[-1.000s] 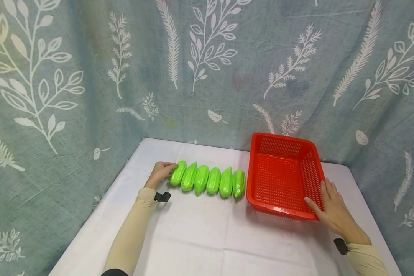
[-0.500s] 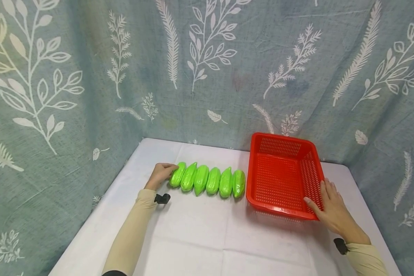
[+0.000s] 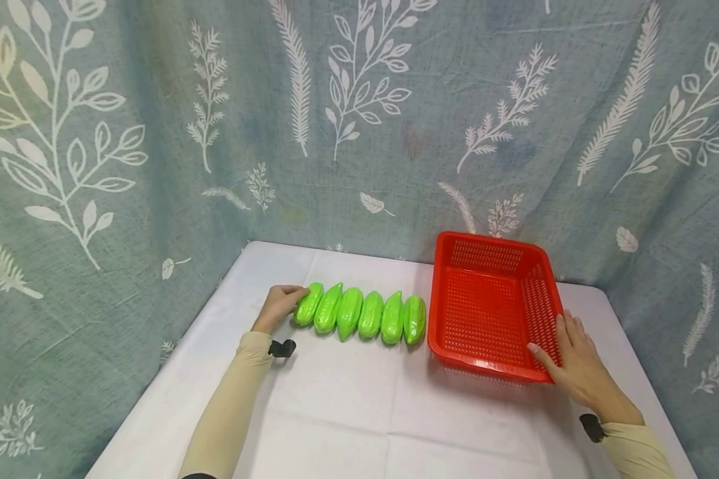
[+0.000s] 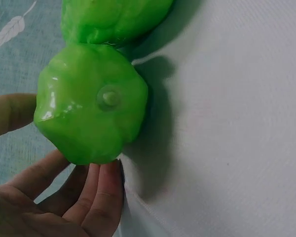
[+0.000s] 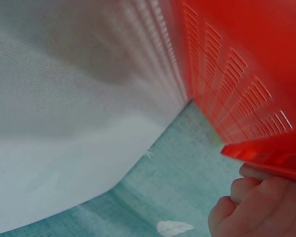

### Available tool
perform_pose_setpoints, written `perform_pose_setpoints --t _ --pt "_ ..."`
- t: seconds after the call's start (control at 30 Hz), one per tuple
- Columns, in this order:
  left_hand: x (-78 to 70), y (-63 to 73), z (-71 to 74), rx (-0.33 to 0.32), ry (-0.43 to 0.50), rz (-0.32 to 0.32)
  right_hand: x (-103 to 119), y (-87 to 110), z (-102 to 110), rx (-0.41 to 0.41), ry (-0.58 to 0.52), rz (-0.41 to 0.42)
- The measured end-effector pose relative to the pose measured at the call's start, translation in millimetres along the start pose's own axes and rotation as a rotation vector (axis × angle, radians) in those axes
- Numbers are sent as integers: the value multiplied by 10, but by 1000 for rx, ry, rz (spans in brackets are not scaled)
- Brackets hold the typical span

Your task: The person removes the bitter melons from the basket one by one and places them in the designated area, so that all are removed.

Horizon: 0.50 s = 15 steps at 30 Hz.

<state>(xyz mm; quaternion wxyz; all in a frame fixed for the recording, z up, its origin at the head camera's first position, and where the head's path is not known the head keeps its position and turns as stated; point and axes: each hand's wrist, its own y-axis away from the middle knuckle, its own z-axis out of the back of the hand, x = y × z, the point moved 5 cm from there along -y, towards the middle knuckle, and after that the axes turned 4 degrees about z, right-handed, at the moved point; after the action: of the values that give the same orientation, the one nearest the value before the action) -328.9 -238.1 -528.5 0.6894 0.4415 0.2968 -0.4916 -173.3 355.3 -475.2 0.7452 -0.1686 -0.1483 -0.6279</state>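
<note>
My left hand (image 3: 279, 307) is at the leftmost green ribbed gourd (image 3: 307, 305) of a close row. In the left wrist view its fingers (image 4: 101, 192) touch the side of that gourd (image 4: 91, 106), with another digit against its upper side. The gourd lies glossy and lobed, its round end facing the camera. My right hand (image 3: 581, 366) rests at the near right corner of a red plastic basket (image 3: 485, 364). Its fingers lie extended along the right rim, its thumb over the corner. The right wrist view shows fingertips just under the basket rim (image 5: 271, 165).
Several more green gourds (image 3: 350, 314) lie side by side between the left hand and the basket. A white cloth (image 3: 335, 412) covers the table. Behind and at both sides hangs a blue-green curtain (image 3: 395, 166) with white leaf prints.
My left hand and the leftmost gourd have shifted slightly toward me. The right hand and the basket stay in place.
</note>
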Motion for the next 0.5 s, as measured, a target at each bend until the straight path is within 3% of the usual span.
perform_pose_setpoints --t 0.2,0.5 --pt "0 3 12 -20 -6 14 -4 11 17 17 -1 -16" --pt "-96 112 180 -135 -23 -30 -63 -36 2 -1 -9 6"
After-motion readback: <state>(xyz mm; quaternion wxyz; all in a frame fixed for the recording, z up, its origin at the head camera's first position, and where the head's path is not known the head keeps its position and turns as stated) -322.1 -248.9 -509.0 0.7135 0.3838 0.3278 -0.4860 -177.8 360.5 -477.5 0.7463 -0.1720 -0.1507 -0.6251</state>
